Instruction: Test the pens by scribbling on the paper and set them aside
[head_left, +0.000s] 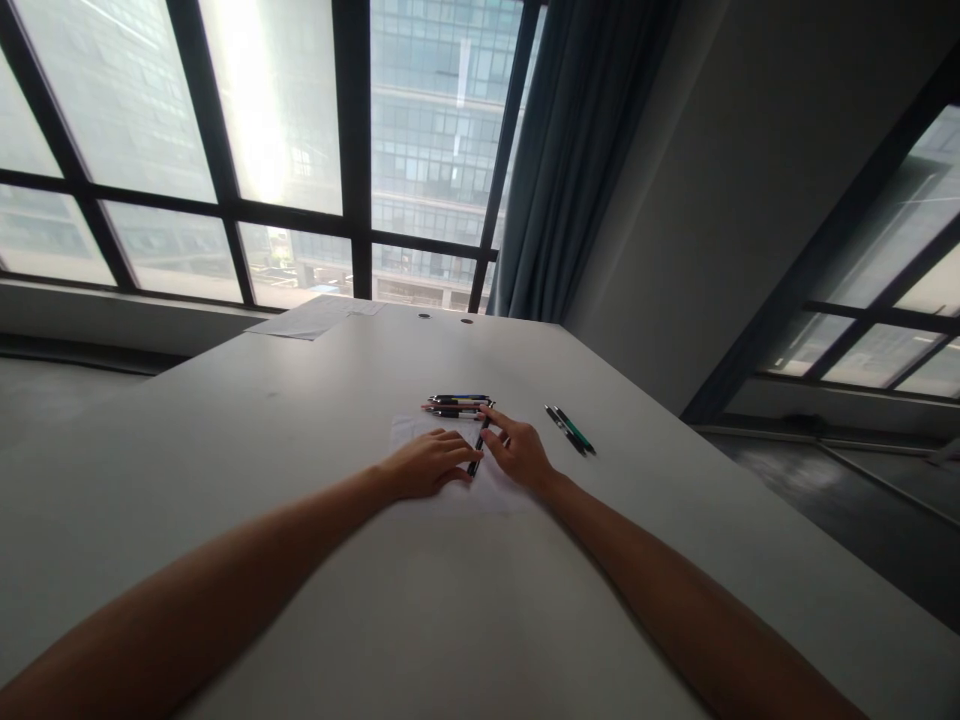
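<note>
Head view: black pen lying on paper between left hand, resting flat, and right hand, whose fingertips touch it, unclenched; grey table beneath large windows.

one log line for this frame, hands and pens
left hand: flat on paper | right hand: touching black pen | pen row: ahead | two pens: right

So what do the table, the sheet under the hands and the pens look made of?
Table: smooth matte grey, likely laminate; it shows soft even glare.
Sheet: thin, flat and white, probably paper.
Pens: slim dark barrels, seemingly plastic, too small to be sure.
</note>
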